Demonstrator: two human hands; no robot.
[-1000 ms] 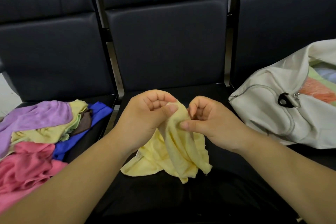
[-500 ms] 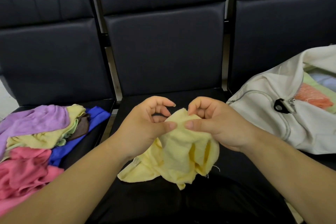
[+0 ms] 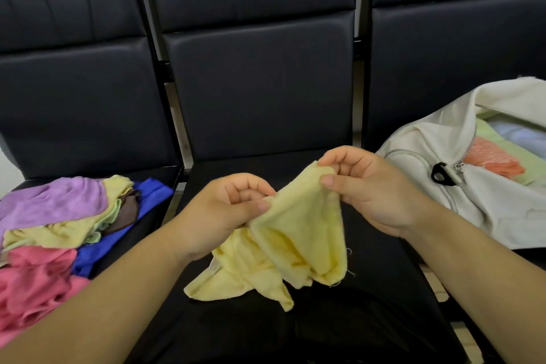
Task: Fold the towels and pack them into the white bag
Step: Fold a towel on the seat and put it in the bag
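Crumpled cloth towels (image 3: 59, 230), purple, yellow, blue and pink, heap on the left black chair seat (image 3: 147, 233). Above the middle seat (image 3: 251, 165), toward its front edge, the left hand (image 3: 224, 213) has its grip pinched on the pale yellow terry towel (image 3: 298, 239), thumb to forefinger. The right hand (image 3: 372, 189) pinches the towel's raised corner likewise. The open white fabric bag (image 3: 502, 216) lies on the right seat (image 3: 529, 263), partly filled. The step looks like finding corners; next, draw them apart to flatten the towel.

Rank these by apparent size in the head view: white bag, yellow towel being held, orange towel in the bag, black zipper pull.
1. white bag, even cut off by the frame edge
2. yellow towel, bunched and nearest the camera
3. orange towel, partly hidden
4. black zipper pull
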